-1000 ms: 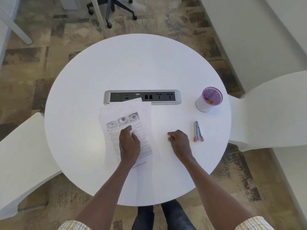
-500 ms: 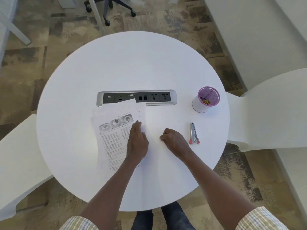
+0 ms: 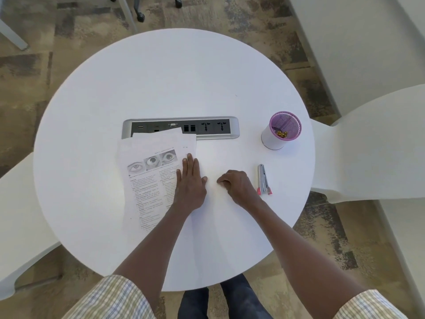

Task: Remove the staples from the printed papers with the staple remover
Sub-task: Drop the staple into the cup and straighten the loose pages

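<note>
The printed papers (image 3: 151, 176), with three eye pictures and text, lie left of centre on the round white table (image 3: 174, 77). My left hand (image 3: 190, 183) rests flat on their right edge, fingers stretched out. My right hand (image 3: 236, 185) lies curled on the bare tabletop to the right of the papers, holding nothing that I can see. The staple remover (image 3: 263, 179), silver with pink tips, lies on the table just right of my right hand, untouched.
A purple mesh cup (image 3: 280, 130) with small gold clips inside stands at the right. A silver socket strip (image 3: 181, 127) is set into the table's middle, its front partly covered by the papers. White chairs flank the table at left (image 3: 20, 215) and right (image 3: 368, 139).
My left hand has slid from the middle of the papers to their right edge and flattened out. My right hand stays curled beside the staple remover.
</note>
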